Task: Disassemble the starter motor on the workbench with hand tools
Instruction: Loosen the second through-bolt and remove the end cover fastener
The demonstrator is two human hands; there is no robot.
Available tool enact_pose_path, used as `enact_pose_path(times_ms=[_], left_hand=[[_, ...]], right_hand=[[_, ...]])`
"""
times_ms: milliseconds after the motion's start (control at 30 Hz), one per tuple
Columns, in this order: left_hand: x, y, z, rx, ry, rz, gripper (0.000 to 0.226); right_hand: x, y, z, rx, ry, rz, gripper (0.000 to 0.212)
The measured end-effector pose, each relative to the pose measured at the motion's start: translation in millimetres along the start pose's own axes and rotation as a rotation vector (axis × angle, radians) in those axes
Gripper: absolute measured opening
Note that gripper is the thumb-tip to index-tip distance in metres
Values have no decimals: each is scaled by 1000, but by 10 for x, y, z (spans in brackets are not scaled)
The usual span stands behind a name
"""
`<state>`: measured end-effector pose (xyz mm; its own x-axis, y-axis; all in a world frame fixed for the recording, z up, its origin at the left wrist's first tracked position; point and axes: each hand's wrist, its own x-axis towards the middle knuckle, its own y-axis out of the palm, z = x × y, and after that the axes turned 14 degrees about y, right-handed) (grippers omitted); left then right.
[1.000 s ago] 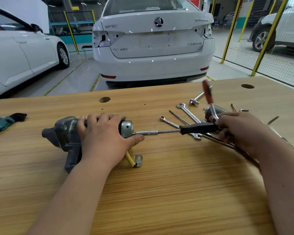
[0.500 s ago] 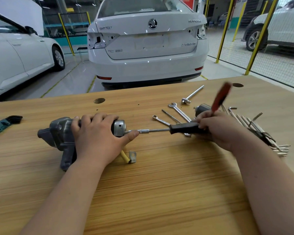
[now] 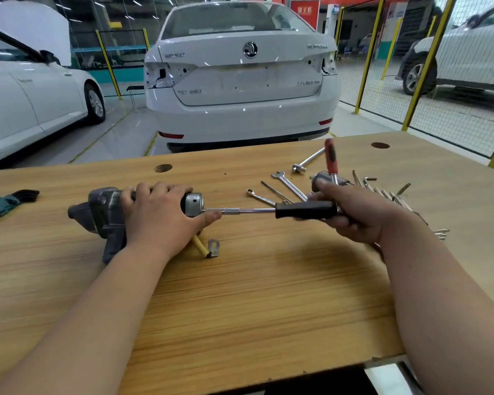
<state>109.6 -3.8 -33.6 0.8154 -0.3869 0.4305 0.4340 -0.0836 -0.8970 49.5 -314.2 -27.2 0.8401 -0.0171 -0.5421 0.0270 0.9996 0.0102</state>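
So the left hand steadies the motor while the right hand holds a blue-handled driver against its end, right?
Not quite: the driver has a black handle, not blue. The head view shows the left hand steadying the motor while the right hand holds that black-handled driver against its end.

— Where's the starter motor [image 3: 103, 212]?
— I see it lying on the desk [image 3: 254, 295], left of centre, under my left grip [image 3: 160, 220].
— And the tools?
— The driver [image 3: 305, 210] runs from the motor's right end to my right grip [image 3: 360, 215]. Wrenches [image 3: 290, 185] lie just behind its shaft, a hex key set [image 3: 3, 203] at the far left edge, a cable lug [image 3: 213, 248] in front of the motor.
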Motion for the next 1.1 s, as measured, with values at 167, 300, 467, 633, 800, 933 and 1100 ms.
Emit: enact_pose_path(times_ms=[167, 300, 467, 633, 800, 933, 1100], left_hand=[[-60, -16, -19, -5, -3, -38, 96], [-110, -40, -30, -12, 2, -65, 100], [-142, -33, -8, -26, 19, -65, 95], [-149, -27, 7, -23, 30, -64, 94], [-153, -17, 12, -15, 39, -68, 88], [-154, -16, 3, -19, 36, -68, 86], [-152, -7, 4, -19, 28, -74, 85]], right_hand=[[87, 110, -5, 53, 53, -173, 38], [83, 146, -32, -93, 118, -249, 40], [96, 112, -35, -251, 127, -312, 43], [121, 104, -40, -177, 59, -241, 35], [159, 90, -49, 35, -25, -138, 16], [158, 81, -64, 304, -109, 91, 20], [179, 67, -110, 533, -216, 288, 27]])
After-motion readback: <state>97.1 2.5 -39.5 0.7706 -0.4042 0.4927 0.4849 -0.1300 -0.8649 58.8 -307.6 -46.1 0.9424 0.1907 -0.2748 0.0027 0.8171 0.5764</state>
